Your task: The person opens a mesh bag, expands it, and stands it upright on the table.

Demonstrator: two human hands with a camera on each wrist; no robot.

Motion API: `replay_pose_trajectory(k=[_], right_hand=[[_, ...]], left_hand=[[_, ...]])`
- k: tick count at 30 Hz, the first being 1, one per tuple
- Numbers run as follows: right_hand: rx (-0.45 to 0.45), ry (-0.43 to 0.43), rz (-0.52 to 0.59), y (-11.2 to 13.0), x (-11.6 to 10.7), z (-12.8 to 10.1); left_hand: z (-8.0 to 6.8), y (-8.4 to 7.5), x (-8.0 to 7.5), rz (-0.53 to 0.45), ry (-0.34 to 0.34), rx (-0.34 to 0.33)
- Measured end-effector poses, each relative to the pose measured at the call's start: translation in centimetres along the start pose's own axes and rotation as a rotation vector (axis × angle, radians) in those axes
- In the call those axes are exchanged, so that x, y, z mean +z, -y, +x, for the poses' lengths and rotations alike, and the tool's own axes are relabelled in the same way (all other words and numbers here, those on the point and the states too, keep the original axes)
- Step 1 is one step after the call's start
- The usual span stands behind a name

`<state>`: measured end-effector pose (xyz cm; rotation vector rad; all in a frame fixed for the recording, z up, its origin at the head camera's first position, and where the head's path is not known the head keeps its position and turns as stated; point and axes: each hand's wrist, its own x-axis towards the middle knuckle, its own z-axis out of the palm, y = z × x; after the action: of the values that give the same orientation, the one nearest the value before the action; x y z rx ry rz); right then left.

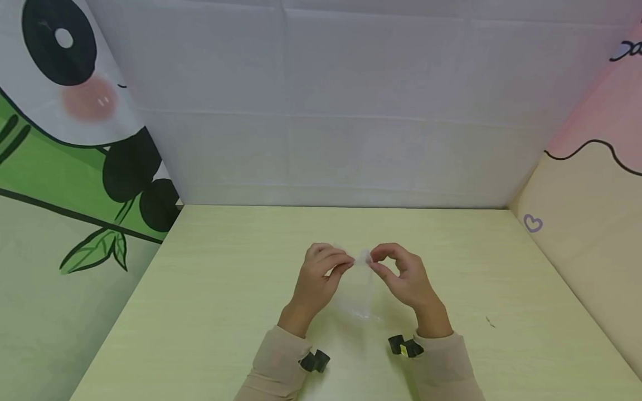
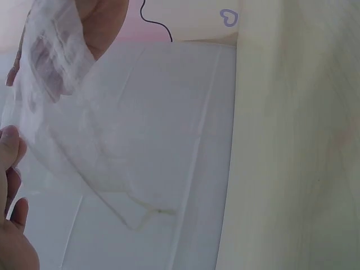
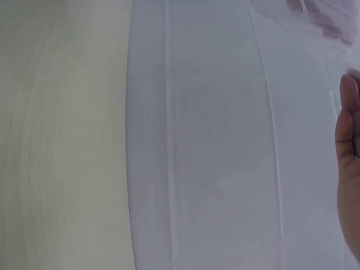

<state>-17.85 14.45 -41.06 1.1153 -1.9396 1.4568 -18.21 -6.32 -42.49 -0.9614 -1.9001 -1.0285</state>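
A small clear plastic bag hangs above the pale green table, held up by its crumpled top edge between both hands. My left hand pinches the top at the left side and my right hand pinches it at the right, the fingertips almost meeting. In the left wrist view the thin bag stretches down from the right hand's fingers, its lower corner near the middle. The right wrist view shows only a fingertip at the edge and a blurred bit of the bag.
A white sheet forms the back wall. A panda and bamboo print covers the left wall, and a pink and cream panel with a small heart stands on the right. A tiny dark speck lies on the table.
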Motion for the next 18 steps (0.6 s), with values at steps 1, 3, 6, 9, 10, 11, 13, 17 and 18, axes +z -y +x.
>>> replay_pose_trajectory(k=[1,3,6,9,10,11,13,17,18], right_hand=[[0.003,0.004,0.015,0.02,0.00,0.01],[0.001,0.019,0.035,-0.06,-0.01,0.02],[-0.018,0.042,0.064,-0.32,0.04,0.00],[-0.040,0.045,0.069,-0.55,0.17,0.03],[-0.041,0.039,0.057,-0.55,0.24,0.03],[-0.038,0.034,0.046,-0.53,0.30,0.03],[-0.040,0.025,0.023,-0.45,0.43,0.08],[-0.047,0.025,-0.004,-0.36,0.58,0.14],[-0.055,0.028,-0.008,-0.36,0.60,0.16]], left_hand=[[-0.04,-0.01,0.01,-0.012,-0.009,-0.003],[-0.15,0.01,0.07,-0.033,-0.023,-0.010],[-0.22,-0.03,0.14,-0.057,-0.028,-0.015],[-0.20,-0.06,0.18,-0.065,-0.019,0.000],[-0.19,-0.08,0.19,-0.071,-0.015,0.005],[-0.21,-0.09,0.20,-0.078,-0.009,0.007],[-0.21,-0.18,0.23,-0.106,0.002,0.002],[-0.24,-0.36,0.36,-0.210,0.026,-0.062],[-0.22,-0.39,0.39,-0.240,0.028,-0.084]])
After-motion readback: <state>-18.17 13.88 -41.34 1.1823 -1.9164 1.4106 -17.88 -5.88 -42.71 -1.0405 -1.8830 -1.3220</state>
